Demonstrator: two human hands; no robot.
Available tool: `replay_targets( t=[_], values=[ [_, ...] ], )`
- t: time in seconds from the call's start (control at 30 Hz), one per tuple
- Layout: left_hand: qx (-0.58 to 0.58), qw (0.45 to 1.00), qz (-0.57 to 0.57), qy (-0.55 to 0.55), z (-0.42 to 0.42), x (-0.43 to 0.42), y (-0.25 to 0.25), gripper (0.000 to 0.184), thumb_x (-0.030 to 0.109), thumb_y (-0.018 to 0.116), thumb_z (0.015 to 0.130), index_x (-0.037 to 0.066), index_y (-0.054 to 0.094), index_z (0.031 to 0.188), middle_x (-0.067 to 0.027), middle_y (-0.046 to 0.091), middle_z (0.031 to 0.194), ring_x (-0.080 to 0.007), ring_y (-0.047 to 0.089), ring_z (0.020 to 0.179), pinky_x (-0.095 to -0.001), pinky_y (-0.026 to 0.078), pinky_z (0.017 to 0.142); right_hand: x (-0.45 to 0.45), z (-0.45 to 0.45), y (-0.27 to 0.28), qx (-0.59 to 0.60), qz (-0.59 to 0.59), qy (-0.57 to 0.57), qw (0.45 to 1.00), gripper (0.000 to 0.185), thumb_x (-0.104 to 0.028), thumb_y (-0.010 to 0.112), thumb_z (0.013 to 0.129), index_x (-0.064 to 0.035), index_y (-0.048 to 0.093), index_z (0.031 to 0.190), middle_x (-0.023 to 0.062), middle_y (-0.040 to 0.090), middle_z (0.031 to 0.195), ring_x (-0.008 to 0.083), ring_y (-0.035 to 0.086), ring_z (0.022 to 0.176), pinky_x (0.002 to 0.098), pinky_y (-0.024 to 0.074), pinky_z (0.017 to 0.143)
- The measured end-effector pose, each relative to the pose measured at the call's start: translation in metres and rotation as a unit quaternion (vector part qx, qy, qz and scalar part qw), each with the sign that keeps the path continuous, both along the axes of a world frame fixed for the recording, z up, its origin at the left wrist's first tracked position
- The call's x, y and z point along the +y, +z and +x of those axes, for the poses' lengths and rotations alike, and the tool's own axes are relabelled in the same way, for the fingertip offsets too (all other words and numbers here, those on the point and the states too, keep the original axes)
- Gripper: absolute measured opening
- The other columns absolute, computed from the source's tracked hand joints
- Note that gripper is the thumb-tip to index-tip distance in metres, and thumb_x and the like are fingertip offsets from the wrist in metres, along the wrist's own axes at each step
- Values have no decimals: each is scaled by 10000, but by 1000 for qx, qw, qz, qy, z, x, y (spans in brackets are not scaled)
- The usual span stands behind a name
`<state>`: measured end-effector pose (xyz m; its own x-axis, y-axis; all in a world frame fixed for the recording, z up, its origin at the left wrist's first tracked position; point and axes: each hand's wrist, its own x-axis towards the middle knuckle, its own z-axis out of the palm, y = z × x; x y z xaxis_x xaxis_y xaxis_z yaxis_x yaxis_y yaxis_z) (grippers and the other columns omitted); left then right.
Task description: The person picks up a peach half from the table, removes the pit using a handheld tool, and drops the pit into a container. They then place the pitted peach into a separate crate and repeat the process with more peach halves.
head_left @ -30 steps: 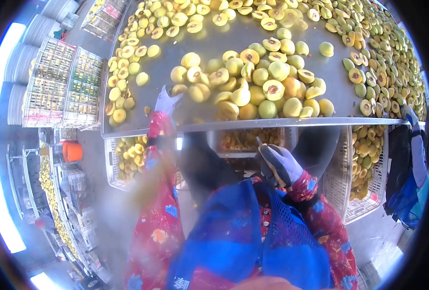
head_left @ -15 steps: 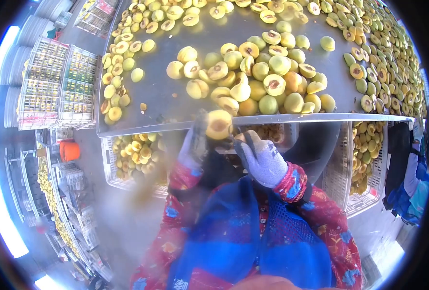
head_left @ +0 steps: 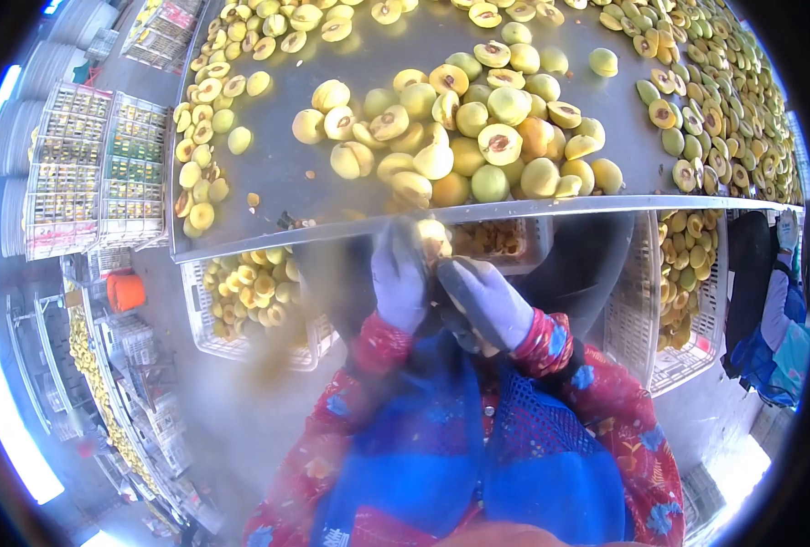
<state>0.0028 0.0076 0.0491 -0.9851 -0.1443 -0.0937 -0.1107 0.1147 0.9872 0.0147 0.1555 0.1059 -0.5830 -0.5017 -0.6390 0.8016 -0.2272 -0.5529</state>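
My left hand (head_left: 399, 278), in a pale lavender glove with dark fingers, grips a yellow apricot half (head_left: 435, 239) just below the table's front edge. Close beside it, my right hand (head_left: 494, 301) in a matching glove is closed, with its fingertips at the fruit's lower side. Whatever sits inside the right fingers is hidden. Above both hands, a heap of whole and halved apricots (head_left: 478, 137) lies on the grey metal table (head_left: 277, 173). Some cut faces show brown centres.
A dense mass of apricot halves (head_left: 742, 118) covers the table's right side. Below the edge stand a left crate of fruit (head_left: 318, 342), a right crate (head_left: 626, 342) and a bin of brownish pieces (head_left: 519, 264). At far right is another person's sleeve (head_left: 777, 314).
The apricot half has moved slightly right and turned, its cut face no longer squarely toward me. My right hand has come down and in against it. The view has shifted slightly.
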Motion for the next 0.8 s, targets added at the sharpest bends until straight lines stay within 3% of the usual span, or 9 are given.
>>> replay_targets(
  t=[0.17,0.2,0.27,0.33,0.4,0.47,0.53,0.63,0.8],
  values=[
    [79,984,-146,-57,0,6,2,270,173,444,977,-27,588,1088,-200,594,966,-280,587,777,-362,480,719,12,3,-22,-135,-212,-33,967,291,-397,512,975,-130,540,861,-23,456,573,97,431,425,231,322,371],
    [321,860,-393,-50,-10,3,-7,287,214,465,988,-28,593,1073,-157,610,914,-227,583,772,-342,477,692,12,3,-26,-125,-202,-21,971,295,-403,513,974,-132,541,860,-25,458,576,98,431,426,234,324,374],
    [61,989,-124,-59,-3,6,-12,295,247,484,993,-16,596,1066,-110,623,884,-184,577,763,-316,474,669,4,8,-34,-112,-150,-56,981,309,-409,490,982,-129,553,868,-26,461,571,109,430,429,250,329,385],
    [-145,972,183,-35,0,9,-21,331,323,483,1005,18,600,1055,-42,644,861,-118,562,744,-265,471,641,9,10,-48,-204,-296,-52,932,327,-401,460,992,-111,561,879,-14,477,576,112,435,418,250,333,383],
    [-36,998,20,-36,5,10,-26,357,350,467,1007,22,597,1064,-55,648,884,-122,571,742,-264,479,649,14,12,-61,-261,-442,-33,858,339,-393,434,999,-97,566,900,-1,493,584,114,442,407,248,335,375],
    [-14,998,45,-47,7,12,-19,387,373,446,1010,19,592,1070,-65,650,899,-139,593,775,-271,489,672,16,10,-70,-280,-581,6,764,343,-385,413,1003,-86,566,932,11,508,594,113,451,397,242,335,363],
    [-12,994,97,-55,7,15,-6,390,370,438,1012,16,584,1082,-70,651,909,-161,611,804,-277,496,691,14,13,-76,-256,-602,-2,756,331,-373,398,1009,-80,551,1038,27,528,629,112,454,390,233,328,344],
    [133,978,-106,-122,7,4,-5,336,255,422,1008,-8,536,1185,-126,627,1003,-240,611,879,-318,504,766,11,15,-68,-220,-624,-28,749,337,-354,379,1019,-94,491,1202,50,549,673,109,453,384,225,324,322],
    [76,965,-234,92,15,-53,-58,341,245,447,1002,-9,517,1218,-171,610,1044,-287,616,894,-336,513,779,22,9,-35,-175,-557,-110,804,383,-335,383,1026,-126,391,1347,92,585,749,102,470,396,220,355,317]
  ],
)
